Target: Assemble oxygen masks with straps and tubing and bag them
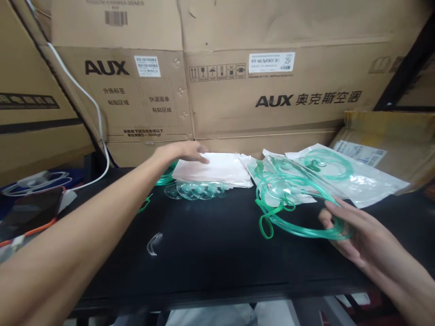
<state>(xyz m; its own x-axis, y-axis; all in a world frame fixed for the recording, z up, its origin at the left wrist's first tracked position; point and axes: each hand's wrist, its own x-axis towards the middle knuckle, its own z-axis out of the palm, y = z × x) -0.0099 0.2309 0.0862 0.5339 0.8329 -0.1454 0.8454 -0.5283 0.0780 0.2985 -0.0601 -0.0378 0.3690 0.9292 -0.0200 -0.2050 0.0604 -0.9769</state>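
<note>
My right hand (360, 233) is closed around a coil of clear green tubing (306, 231), held above the black tabletop. With the coil comes a clear oxygen mask (280, 188) that has a green strap (267, 224) hanging off it. Over the back left of a stack of white packaging bags (217, 167) reaches my left hand (190, 151), thumb and fingers apart and slightly blurred. I cannot tell whether it touches the top bag. Several clear mask shells (200, 191) lie along the stack's front edge. More green tubing (166, 175) sits behind my left forearm.
Packed masks in clear-and-white bags (360, 181) lie at the right, beside a cardboard box (394, 136). Thin metal strips (154, 244) rest on the black table (210, 258). At left are a phone (32, 208) and a white cable (90, 97). Large cartons (220, 99) wall the back.
</note>
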